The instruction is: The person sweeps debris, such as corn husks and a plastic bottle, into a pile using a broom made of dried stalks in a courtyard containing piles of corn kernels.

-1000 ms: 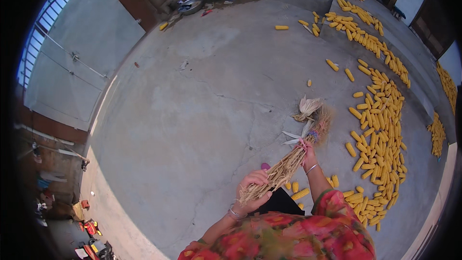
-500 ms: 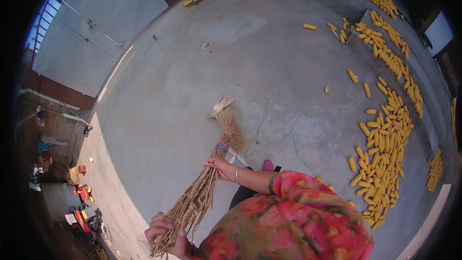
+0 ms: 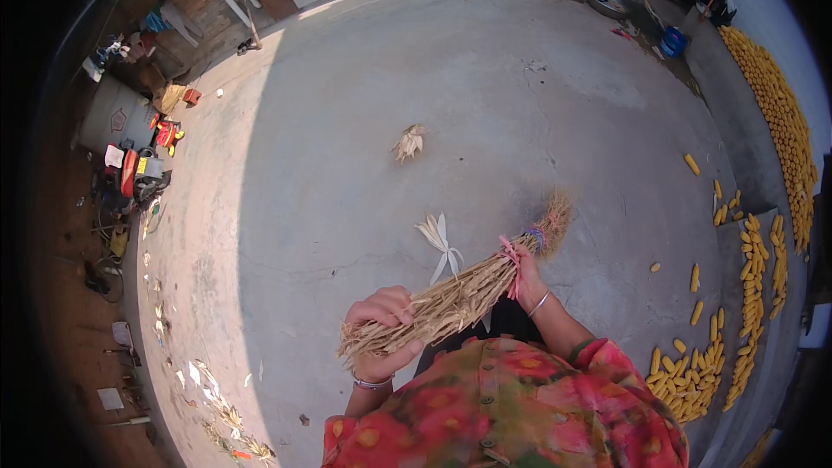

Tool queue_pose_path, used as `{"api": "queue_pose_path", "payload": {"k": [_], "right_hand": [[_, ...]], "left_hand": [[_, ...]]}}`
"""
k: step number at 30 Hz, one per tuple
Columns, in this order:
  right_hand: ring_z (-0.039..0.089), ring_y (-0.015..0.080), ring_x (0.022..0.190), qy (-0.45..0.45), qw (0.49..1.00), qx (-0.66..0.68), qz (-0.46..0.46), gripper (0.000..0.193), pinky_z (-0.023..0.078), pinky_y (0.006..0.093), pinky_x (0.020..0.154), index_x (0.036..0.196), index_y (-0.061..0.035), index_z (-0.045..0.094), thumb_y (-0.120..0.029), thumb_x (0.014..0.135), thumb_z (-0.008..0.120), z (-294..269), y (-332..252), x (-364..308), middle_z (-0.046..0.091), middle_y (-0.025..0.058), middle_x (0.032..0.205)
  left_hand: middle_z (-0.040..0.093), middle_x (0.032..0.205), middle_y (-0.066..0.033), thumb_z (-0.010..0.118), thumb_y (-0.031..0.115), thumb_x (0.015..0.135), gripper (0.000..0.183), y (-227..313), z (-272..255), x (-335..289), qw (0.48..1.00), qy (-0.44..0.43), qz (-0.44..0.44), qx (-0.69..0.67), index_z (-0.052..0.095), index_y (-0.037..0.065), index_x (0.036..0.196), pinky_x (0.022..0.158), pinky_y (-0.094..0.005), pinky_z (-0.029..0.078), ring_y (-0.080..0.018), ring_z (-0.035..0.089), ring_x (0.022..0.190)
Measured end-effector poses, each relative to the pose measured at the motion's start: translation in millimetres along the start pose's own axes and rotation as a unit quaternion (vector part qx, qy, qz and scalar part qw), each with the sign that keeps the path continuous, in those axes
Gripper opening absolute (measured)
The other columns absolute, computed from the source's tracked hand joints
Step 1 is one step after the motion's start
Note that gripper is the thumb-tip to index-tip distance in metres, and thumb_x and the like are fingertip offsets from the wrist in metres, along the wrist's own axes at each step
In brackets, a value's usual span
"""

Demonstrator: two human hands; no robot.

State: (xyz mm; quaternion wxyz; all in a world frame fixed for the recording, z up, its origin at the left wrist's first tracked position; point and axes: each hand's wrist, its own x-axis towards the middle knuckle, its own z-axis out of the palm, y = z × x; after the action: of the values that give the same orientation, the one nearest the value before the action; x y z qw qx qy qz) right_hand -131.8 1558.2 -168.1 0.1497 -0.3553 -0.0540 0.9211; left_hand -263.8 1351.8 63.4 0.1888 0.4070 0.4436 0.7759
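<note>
A broom of bundled dry stalks (image 3: 459, 302) lies across the front of my body, tied with pink and blue bands near its bristles (image 3: 556, 221). My left hand (image 3: 381, 310) is wrapped around the loose stalk end at the left. Closer to the bristles, my right hand (image 3: 527, 279) grips the broom beside the pink band. The bristles point to the right, low over the concrete; I cannot tell whether they touch it. A pale corn husk (image 3: 444, 247) lies just beyond the stalks, and a husk clump (image 3: 409, 143) sits farther off.
Loose corn cobs (image 3: 689, 381) spread at the right, beside a step with more cobs (image 3: 752, 269). A long cob heap (image 3: 771, 113) lines the far right wall. A blue bucket (image 3: 672, 42) and metal basin (image 3: 607, 2) stand at the back. Husk scraps (image 3: 227, 416) litter the sunlit left strip.
My view has turned left, so the yard has shifted rightward. The broom's bristle end has swung right, away from the husk clump it was beside. Both hands keep their hold.
</note>
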Motion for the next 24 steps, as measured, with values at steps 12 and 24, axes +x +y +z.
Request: {"api": "queue_pose_path", "payload": {"k": [12,24], "right_hand": [[0.063,0.0302,0.065,0.014,0.965,-0.079,0.251,0.032,0.054,0.0430,0.065,0.075,-0.0039,0.058,-0.034,0.080,0.048,32,106,95,0.063,0.0149,0.071],[0.062,0.0250,0.065,-0.163,0.856,-0.179,0.457,0.022,0.054,0.0409,0.059,0.087,-0.0096,0.056,-0.031,0.084,0.053,215,252,102,0.062,0.0110,0.075]], "left_hand": [[0.057,0.076,-0.0033,0.074,0.003,0.063,0.032,19,-54,-19,0.974,0.189,0.010,0.125,0.048,0.011,0.079,0.071,-0.0352,0.040,-0.0182,0.052,0.074],[0.052,0.063,0.0020,0.076,0.008,0.054,0.038,115,-47,-47,0.841,0.263,0.121,0.457,0.044,0.014,0.074,0.069,-0.0353,0.037,-0.0156,0.047,0.063]]}}
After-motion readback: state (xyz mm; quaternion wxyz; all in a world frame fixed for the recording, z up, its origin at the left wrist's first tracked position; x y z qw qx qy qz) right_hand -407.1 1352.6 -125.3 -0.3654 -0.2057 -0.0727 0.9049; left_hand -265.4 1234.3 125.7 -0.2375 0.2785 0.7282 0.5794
